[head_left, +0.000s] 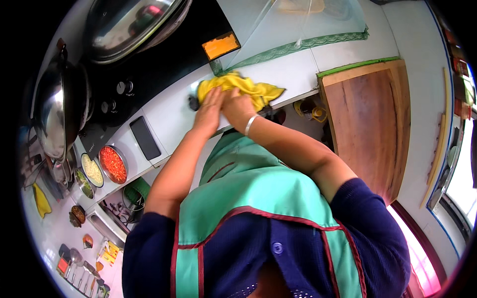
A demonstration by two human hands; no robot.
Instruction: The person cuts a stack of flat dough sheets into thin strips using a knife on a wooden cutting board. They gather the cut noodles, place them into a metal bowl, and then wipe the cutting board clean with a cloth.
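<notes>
A yellow cloth (253,89) lies bunched on the white counter (288,72) near its front edge. My left hand (208,108) lies flat on the cloth's left part, fingers together and pointing away from me. My right hand (237,107), with a silver bangle on the wrist, presses on the cloth beside it. Both forearms reach up from my green apron. A small dark object (193,103) sits on the counter just left of my left hand.
A black stove (149,74) with knobs and a wok (54,109) is at left, a large steel lid (134,25) above it. Bowls of chopped red (114,164) and pale food (92,170) stand at lower left. A mesh food cover (298,30) and a wooden board (370,119) are at right.
</notes>
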